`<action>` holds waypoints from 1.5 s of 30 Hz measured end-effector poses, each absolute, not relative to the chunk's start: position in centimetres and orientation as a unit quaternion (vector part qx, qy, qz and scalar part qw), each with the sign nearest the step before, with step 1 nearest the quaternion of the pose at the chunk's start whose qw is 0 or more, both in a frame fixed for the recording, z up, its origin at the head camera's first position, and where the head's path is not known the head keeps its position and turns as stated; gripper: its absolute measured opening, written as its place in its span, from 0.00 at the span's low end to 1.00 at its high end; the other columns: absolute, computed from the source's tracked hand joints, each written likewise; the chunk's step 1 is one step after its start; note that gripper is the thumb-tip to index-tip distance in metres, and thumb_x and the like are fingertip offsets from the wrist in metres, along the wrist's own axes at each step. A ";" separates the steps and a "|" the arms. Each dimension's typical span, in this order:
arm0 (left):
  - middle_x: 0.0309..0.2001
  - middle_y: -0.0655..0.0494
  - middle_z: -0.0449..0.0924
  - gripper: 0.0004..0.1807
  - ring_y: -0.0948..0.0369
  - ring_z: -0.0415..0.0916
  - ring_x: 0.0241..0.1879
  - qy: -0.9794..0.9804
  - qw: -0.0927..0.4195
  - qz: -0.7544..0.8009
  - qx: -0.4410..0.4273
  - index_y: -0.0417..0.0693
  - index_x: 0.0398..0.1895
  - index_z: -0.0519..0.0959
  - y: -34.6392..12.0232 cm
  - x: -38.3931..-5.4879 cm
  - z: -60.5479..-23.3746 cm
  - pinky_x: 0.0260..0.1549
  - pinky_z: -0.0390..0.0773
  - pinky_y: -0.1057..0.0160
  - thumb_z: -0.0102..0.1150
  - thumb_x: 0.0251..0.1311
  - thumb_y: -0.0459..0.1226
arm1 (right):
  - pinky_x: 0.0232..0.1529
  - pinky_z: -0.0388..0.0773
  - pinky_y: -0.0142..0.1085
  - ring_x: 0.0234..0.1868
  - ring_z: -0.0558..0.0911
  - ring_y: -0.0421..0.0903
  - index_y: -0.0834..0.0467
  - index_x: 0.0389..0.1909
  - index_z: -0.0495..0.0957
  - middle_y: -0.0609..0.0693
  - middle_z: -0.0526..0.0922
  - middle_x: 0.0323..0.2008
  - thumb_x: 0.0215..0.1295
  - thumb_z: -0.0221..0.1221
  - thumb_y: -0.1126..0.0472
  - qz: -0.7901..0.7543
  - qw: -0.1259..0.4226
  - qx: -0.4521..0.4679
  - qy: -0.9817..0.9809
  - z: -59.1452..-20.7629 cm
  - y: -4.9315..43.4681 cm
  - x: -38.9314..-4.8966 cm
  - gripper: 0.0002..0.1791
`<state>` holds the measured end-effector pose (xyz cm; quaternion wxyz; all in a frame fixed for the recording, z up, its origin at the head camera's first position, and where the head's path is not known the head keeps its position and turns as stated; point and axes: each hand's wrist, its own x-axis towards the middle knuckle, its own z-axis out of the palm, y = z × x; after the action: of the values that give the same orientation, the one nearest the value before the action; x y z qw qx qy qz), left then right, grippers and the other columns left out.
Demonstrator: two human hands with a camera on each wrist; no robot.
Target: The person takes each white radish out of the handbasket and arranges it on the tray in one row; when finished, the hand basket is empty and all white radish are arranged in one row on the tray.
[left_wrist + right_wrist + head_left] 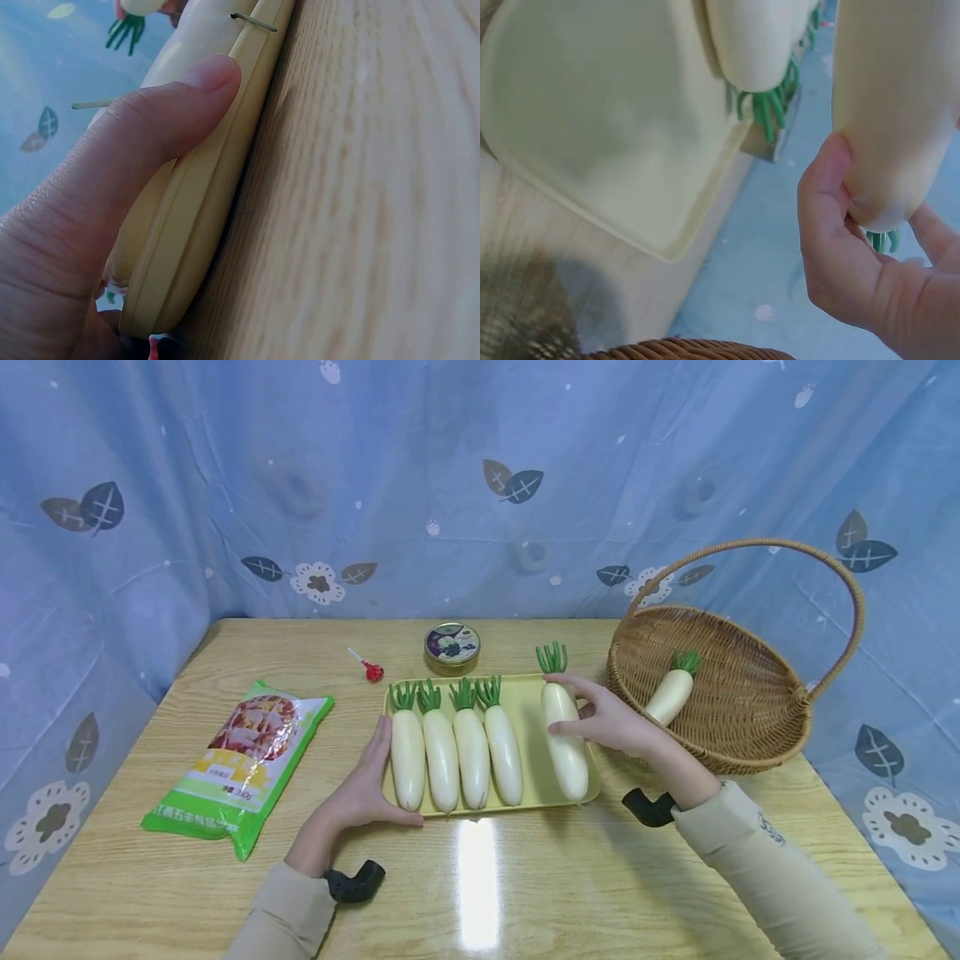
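Note:
My right hand [606, 717] grips a white radish [567, 764] near its leafy green end. The radish hangs over the right part of a pale yellow tray [531, 718], its leaves pointing away from me; in the right wrist view the tray floor [592, 112] shows beside it. Several more white radishes [470, 760] lie side by side in the tray's left part, leaves at the far rim. At the tray's near left corner, my left hand [365, 789] holds the edge, its thumb [187, 101] over the front rim in the left wrist view. Its other fingers are mostly hidden there.
On the right stands a wicker basket [738, 693] with a tall handle, one white radish [670, 696] inside. A green-edged food bag [243, 760] lies at left. Behind the tray are a red lollipop [372, 672] and a round tin [452, 645].

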<state>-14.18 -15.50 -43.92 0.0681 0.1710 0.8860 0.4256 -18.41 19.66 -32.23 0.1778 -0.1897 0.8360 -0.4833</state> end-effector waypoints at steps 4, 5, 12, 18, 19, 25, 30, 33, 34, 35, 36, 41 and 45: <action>0.71 0.43 0.23 0.81 0.45 0.27 0.69 0.886 0.066 0.425 0.173 0.44 0.70 0.26 -15.5 -14.2 -43.9 0.63 0.40 0.42 0.78 0.19 0.56 | 0.34 0.77 0.40 0.34 0.78 0.52 0.56 0.68 0.55 0.64 0.65 0.52 0.56 0.63 0.63 -0.485 0.184 -0.193 0.833 -33.0 19.4 -18.8 0.40; 0.71 0.42 0.23 0.82 0.45 0.27 0.69 0.886 0.065 0.426 0.173 0.43 0.70 0.26 -15.5 -14.2 -43.9 0.63 0.41 0.42 0.78 0.19 0.56 | 0.34 0.78 0.40 0.35 0.78 0.52 0.57 0.68 0.55 0.64 0.64 0.54 0.56 0.63 0.64 -0.484 0.185 -0.194 0.833 -33.2 19.4 -18.9 0.40; 0.71 0.41 0.24 0.81 0.46 0.27 0.69 0.888 0.062 0.421 0.177 0.42 0.70 0.27 -15.5 -14.2 -43.9 0.63 0.40 0.43 0.78 0.19 0.55 | 0.35 0.77 0.39 0.40 0.76 0.52 0.57 0.67 0.57 0.63 0.61 0.60 0.54 0.64 0.62 -0.461 0.176 -0.196 0.847 -34.4 18.7 -19.4 0.40; 0.70 0.39 0.25 0.81 0.45 0.28 0.69 0.888 0.056 0.419 0.180 0.40 0.70 0.27 -15.5 -14.2 -43.9 0.63 0.40 0.43 0.79 0.19 0.54 | 0.28 0.76 0.42 0.23 0.75 0.45 0.55 0.67 0.57 0.68 0.59 0.58 0.54 0.64 0.61 -0.445 0.185 -0.183 0.857 -35.3 18.0 -19.9 0.39; 0.70 0.38 0.25 0.81 0.44 0.28 0.68 0.888 0.055 0.419 0.181 0.39 0.70 0.27 -15.5 -14.2 -43.9 0.63 0.40 0.43 0.79 0.19 0.54 | 0.27 0.76 0.43 0.21 0.74 0.44 0.56 0.67 0.57 0.69 0.58 0.58 0.55 0.63 0.61 -0.445 0.189 -0.183 0.856 -35.5 18.0 -20.1 0.39; 0.70 0.40 0.24 0.82 0.46 0.27 0.69 0.891 0.060 0.414 0.177 0.41 0.70 0.27 -15.6 -14.1 -43.9 0.63 0.40 0.44 0.78 0.19 0.56 | 0.26 0.76 0.40 0.18 0.68 0.42 0.57 0.68 0.55 0.71 0.57 0.58 0.56 0.62 0.62 -0.445 0.213 -0.162 0.855 -36.6 17.4 -20.6 0.40; 0.71 0.41 0.24 0.82 0.46 0.27 0.69 0.891 0.060 0.413 0.178 0.42 0.70 0.27 -15.5 -14.2 -43.9 0.63 0.40 0.44 0.78 0.18 0.56 | 0.28 0.76 0.38 0.29 0.72 0.47 0.60 0.68 0.55 0.72 0.57 0.58 0.55 0.62 0.64 -0.452 0.219 -0.146 0.852 -37.0 16.8 -20.7 0.40; 0.71 0.41 0.24 0.82 0.46 0.27 0.69 0.890 0.061 0.416 0.178 0.42 0.70 0.27 -15.5 -14.2 -44.0 0.63 0.40 0.44 0.78 0.17 0.56 | 0.30 0.75 0.36 0.41 0.72 0.54 0.60 0.67 0.56 0.72 0.56 0.59 0.55 0.62 0.64 -0.451 0.218 -0.146 0.853 -37.3 16.7 -20.7 0.39; 0.71 0.41 0.24 0.82 0.46 0.27 0.69 0.889 0.061 0.418 0.178 0.42 0.70 0.27 -15.5 -14.2 -44.0 0.63 0.40 0.44 0.78 0.17 0.56 | 0.30 0.75 0.36 0.45 0.71 0.57 0.61 0.67 0.56 0.72 0.56 0.60 0.55 0.63 0.64 -0.449 0.217 -0.146 0.854 -37.4 16.6 -20.8 0.39; 0.71 0.42 0.24 0.83 0.46 0.27 0.69 0.888 0.062 0.420 0.177 0.42 0.70 0.26 -15.5 -14.2 -44.0 0.63 0.40 0.44 0.78 0.17 0.56 | 0.30 0.75 0.36 0.48 0.70 0.58 0.61 0.67 0.56 0.72 0.55 0.60 0.55 0.63 0.64 -0.446 0.214 -0.146 0.857 -37.5 16.6 -20.8 0.39; 0.71 0.42 0.23 0.83 0.46 0.27 0.69 0.887 0.063 0.421 0.177 0.42 0.70 0.26 -15.5 -14.2 -44.0 0.63 0.40 0.44 0.78 0.17 0.55 | 0.31 0.75 0.36 0.51 0.68 0.60 0.61 0.67 0.56 0.72 0.55 0.61 0.55 0.63 0.64 -0.443 0.212 -0.147 0.859 -37.6 16.6 -20.9 0.40; 0.71 0.42 0.23 0.83 0.46 0.27 0.69 0.887 0.065 0.423 0.174 0.42 0.70 0.26 -15.5 -14.3 -44.1 0.63 0.40 0.44 0.79 0.16 0.55 | 0.44 0.72 0.45 0.60 0.60 0.64 0.60 0.67 0.57 0.70 0.56 0.62 0.54 0.65 0.62 -0.432 0.211 -0.144 0.865 -37.9 16.6 -21.0 0.41; 0.71 0.41 0.23 0.83 0.46 0.27 0.69 0.887 0.065 0.423 0.174 0.42 0.70 0.26 -15.6 -14.3 -44.1 0.64 0.40 0.44 0.79 0.16 0.55 | 0.53 0.66 0.52 0.62 0.57 0.63 0.60 0.67 0.57 0.68 0.57 0.63 0.53 0.65 0.60 -0.424 0.210 -0.147 0.869 -38.2 16.5 -21.2 0.41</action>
<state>-14.26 -15.63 -44.08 0.0652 0.1736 0.8868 0.4233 -21.20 16.45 -38.23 0.2095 -0.1473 0.8686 -0.4241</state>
